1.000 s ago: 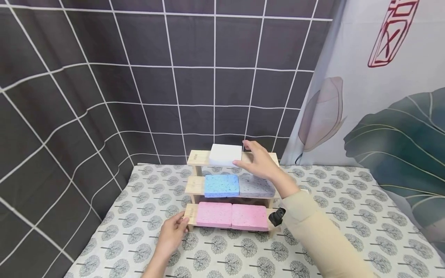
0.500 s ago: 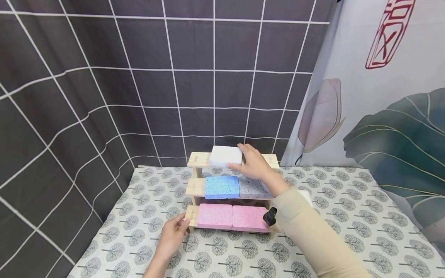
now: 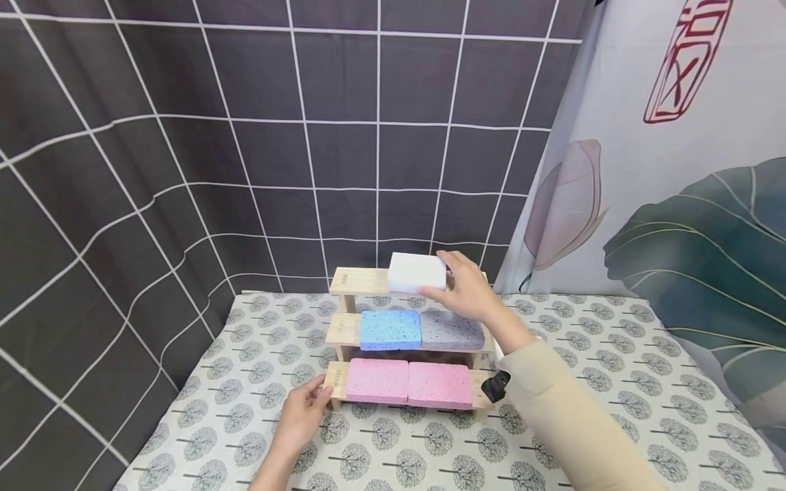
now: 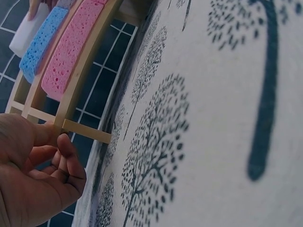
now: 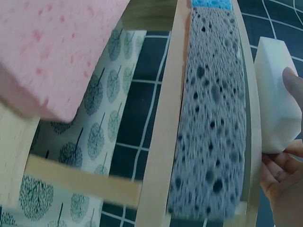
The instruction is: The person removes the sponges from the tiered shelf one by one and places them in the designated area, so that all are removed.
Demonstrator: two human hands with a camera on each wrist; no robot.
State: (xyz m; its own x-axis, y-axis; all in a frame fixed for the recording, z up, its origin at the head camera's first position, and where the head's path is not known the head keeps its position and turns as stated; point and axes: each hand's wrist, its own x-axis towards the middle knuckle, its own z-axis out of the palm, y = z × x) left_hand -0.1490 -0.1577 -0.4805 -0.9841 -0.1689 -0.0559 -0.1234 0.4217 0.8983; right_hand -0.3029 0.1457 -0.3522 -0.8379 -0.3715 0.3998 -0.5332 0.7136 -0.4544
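Dark tiled cloth hangs behind your tree-printed table cover (image 3: 614,368). Your right hand (image 3: 469,290) grips the white sponge (image 3: 416,271), thumb in front and fingers curled over its right end, on the top tier of the wooden rack (image 3: 346,329). One tier down, a blue sponge (image 3: 389,329) and a grey sponge (image 3: 451,331) lie side by side; two pink sponges (image 3: 408,382) fill the bottom tier. Your left hand (image 3: 302,416) pinches the rack's bottom left corner, fingers loosely curled against the wood.
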